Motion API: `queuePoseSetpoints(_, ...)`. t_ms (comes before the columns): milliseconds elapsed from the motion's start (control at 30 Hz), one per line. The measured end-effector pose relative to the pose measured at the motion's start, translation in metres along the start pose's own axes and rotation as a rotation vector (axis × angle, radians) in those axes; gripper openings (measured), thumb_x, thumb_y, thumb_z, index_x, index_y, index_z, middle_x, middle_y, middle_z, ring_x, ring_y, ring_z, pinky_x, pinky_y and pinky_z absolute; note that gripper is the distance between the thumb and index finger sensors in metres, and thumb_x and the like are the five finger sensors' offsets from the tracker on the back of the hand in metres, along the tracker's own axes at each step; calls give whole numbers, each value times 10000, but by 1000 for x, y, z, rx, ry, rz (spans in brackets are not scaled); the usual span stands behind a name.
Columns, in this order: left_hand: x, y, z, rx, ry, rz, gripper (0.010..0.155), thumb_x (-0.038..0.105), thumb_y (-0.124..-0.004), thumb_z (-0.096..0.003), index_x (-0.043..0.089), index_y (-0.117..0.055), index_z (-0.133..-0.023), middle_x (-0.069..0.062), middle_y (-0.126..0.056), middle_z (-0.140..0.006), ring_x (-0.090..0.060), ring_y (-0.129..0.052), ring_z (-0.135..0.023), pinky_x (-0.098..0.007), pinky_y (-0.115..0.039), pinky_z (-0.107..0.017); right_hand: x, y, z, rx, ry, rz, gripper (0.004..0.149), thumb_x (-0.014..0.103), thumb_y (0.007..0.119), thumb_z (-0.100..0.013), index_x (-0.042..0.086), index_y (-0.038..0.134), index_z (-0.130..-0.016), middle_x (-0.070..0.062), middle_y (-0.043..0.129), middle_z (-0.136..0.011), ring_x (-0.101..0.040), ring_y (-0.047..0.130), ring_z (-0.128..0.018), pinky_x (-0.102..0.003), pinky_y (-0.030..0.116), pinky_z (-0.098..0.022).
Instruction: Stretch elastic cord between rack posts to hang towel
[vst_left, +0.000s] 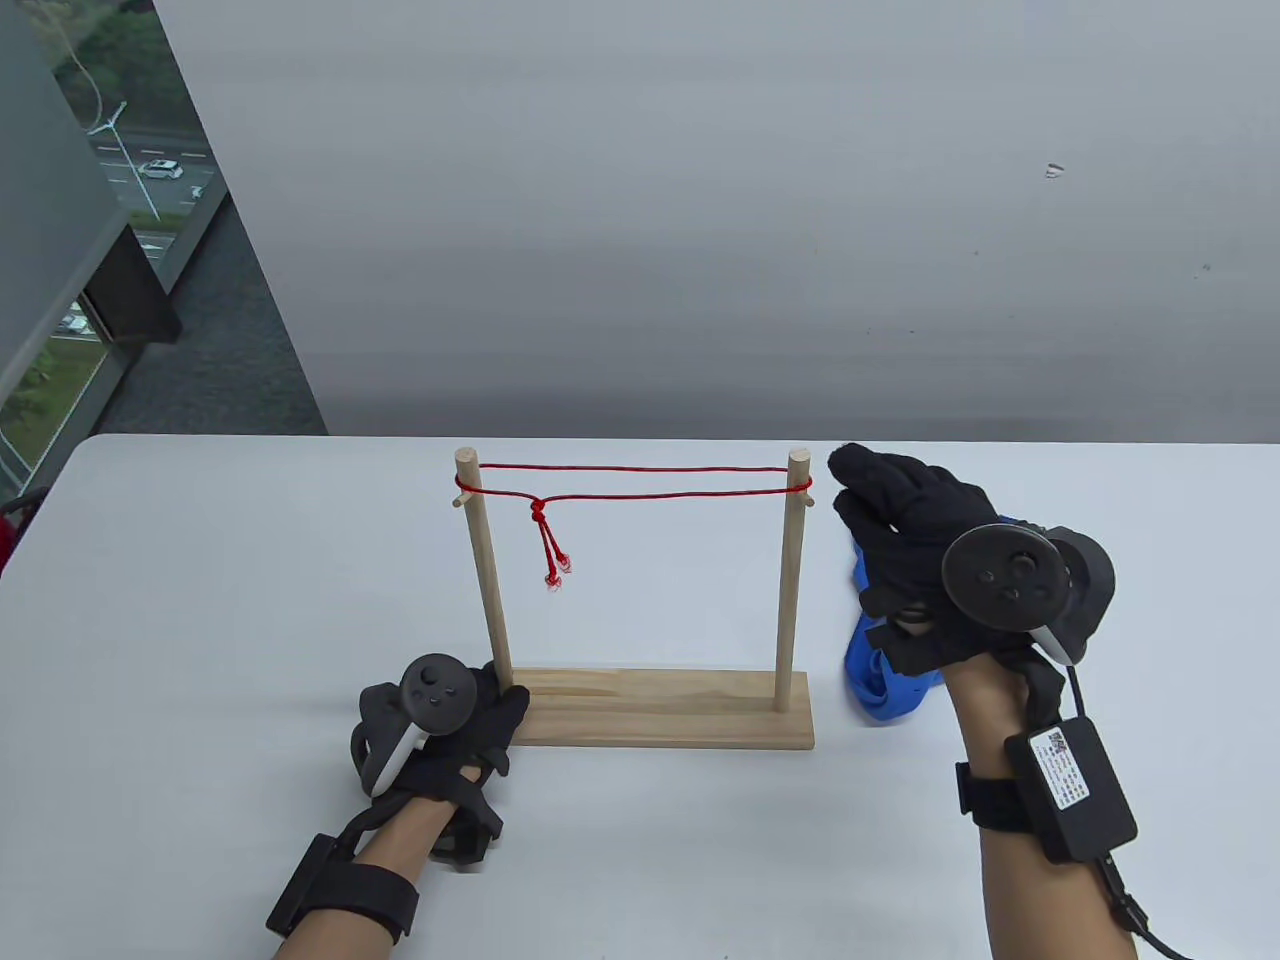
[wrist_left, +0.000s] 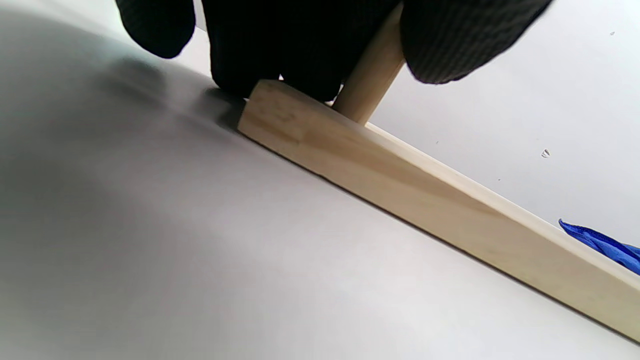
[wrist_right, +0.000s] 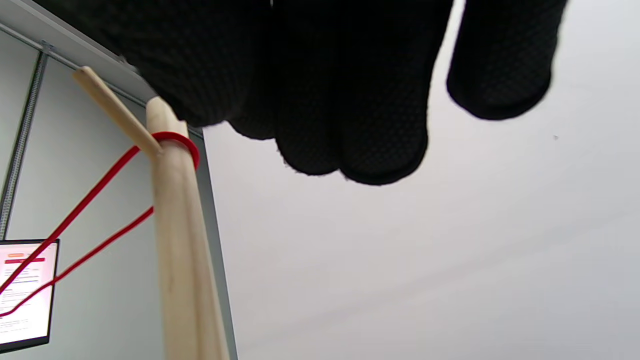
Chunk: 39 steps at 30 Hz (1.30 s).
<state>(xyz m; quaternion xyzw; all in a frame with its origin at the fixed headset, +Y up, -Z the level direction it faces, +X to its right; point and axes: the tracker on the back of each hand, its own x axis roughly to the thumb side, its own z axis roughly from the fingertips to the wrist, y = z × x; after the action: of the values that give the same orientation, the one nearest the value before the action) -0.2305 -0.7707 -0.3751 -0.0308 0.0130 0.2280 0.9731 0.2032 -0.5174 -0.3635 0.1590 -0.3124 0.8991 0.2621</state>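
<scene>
A wooden rack stands on the white table, with a flat base and two upright posts, left and right. A red elastic cord runs as a double line between the post tops. Its knot is near the left post and the tails hang down. My left hand grips the foot of the left post at the base's end. My right hand is raised just right of the right post, fingers spread and empty. A blue towel lies on the table under it.
The cord loops over the right post above a small side peg. A corner of the towel shows beyond the base in the left wrist view. A grey wall stands behind the table's far edge, and a window is at the far left.
</scene>
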Motion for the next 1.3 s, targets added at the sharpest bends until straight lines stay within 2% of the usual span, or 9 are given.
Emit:
queuePoseSetpoints(167,-3,2,0,-8,-22,40,577,575,-828,-448,257,-816,-930,19,-908,-906,-329,-913,-871,-572,-711,-657,-19,1,16,70,132,-23,524,444,765,-453,177,757,-904,-133,870,-853,-376,943,-710,-669,683,-547)
queuePoseSetpoints(333,-2,8,2,-20,-43,44,708,648,-819,-416,212,-771,-972,-48,-881,-949,-393,-889,-874,-587,-704,-645,-38,3,33,101,233,-6,576,470,752,-460,161,701,-943,-157,812,-901,-399,889,-767,-706,614,-570)
queuePoseSetpoints(467,0,21,7,11,-84,8,758,707,-791,-404,228,-748,-990,-50,-861,-977,-388,-872,-893,-584,-701,-652,-53,6,43,146,291,40,615,492,747,-461,163,654,-971,-164,769,-933,-409,850,-802,-718,593,-573)
queuePoseSetpoints(667,-5,45,22,23,-109,13,759,711,-780,-410,231,-743,-997,-56,-829,-1009,-398,-833,-926,-596,-675,-669,-83,20,53,233,417,92,675,516,743,-462,163,568,-1010,-178,679,-985,-429,776,-855,-721,587,-569)
queuePoseSetpoints(833,-18,63,39,59,-90,42,762,710,-770,-419,226,-735,-1007,-68,-804,-1032,-412,-801,-948,-611,-645,-683,-113,39,59,244,482,153,664,508,749,-454,156,592,-995,-181,701,-965,-422,811,-825,-697,636,-544)
queuePoseSetpoints(967,-21,74,48,83,-89,61,766,712,-758,-424,225,-725,-1014,-79,-783,-1048,-419,-777,-965,-619,-626,-692,-136,57,61,374,600,166,704,517,746,-459,160,521,-1022,-191,619,-1006,-434,750,-867,-698,611,-560)
queuePoseSetpoints(1067,-21,78,53,108,-96,53,771,720,-751,-424,229,-721,-1017,-78,-774,-1056,-420,-769,-971,-621,-621,-695,-149,73,61,418,650,208,726,524,761,-450,160,508,-1025,-194,600,-1013,-436,740,-872,-685,623,-554)
queuePoseSetpoints(1200,-21,74,53,102,-110,36,852,802,-708,-394,248,-693,-1041,-82,-731,-1095,-425,-723,-1009,-654,-577,-711,-165,97,61,544,725,272,792,559,763,-441,166,431,-1044,-203,501,-1046,-444,681,-898,-676,611,-565)
queuePoseSetpoints(1300,-24,72,53,84,-105,9,862,808,-701,-392,250,-682,-1048,-84,-714,-1106,-428,-704,-1020,-654,-563,-717,-176,114,62,623,778,323,844,585,771,-430,168,379,-1051,-203,445,-1061,-453,641,-916,-674,600,-572)
